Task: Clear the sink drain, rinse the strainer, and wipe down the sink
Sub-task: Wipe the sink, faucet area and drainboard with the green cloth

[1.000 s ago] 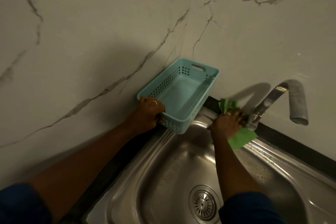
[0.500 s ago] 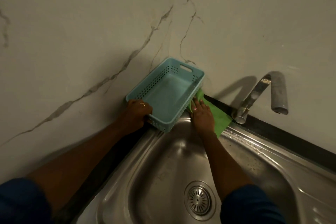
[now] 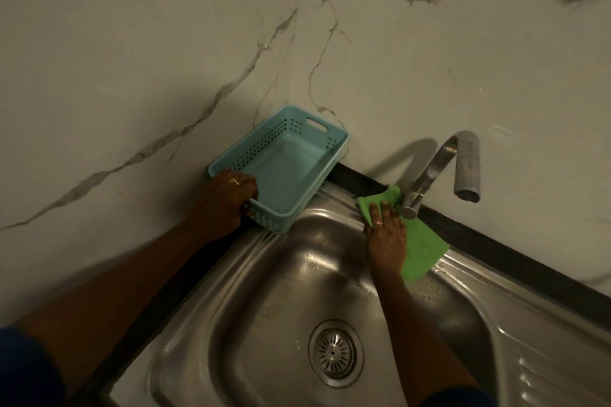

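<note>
A steel sink fills the lower half, with the round strainer seated in its drain. My right hand lies flat on a green cloth, pressing it onto the sink's back rim beside the tap base. My left hand grips the near corner of a light blue plastic basket, which is tilted up off the sink's back left corner.
A curved metal tap rises from the back rim, its spout hanging over the sink's right side. Marble-patterned walls meet in a corner behind the basket. A black counter strip edges the sink. A ribbed drainboard lies at right.
My right hand slid the green cloth right along the back rim, from beside the basket to the tap base. The left hand kept hold of the basket.
</note>
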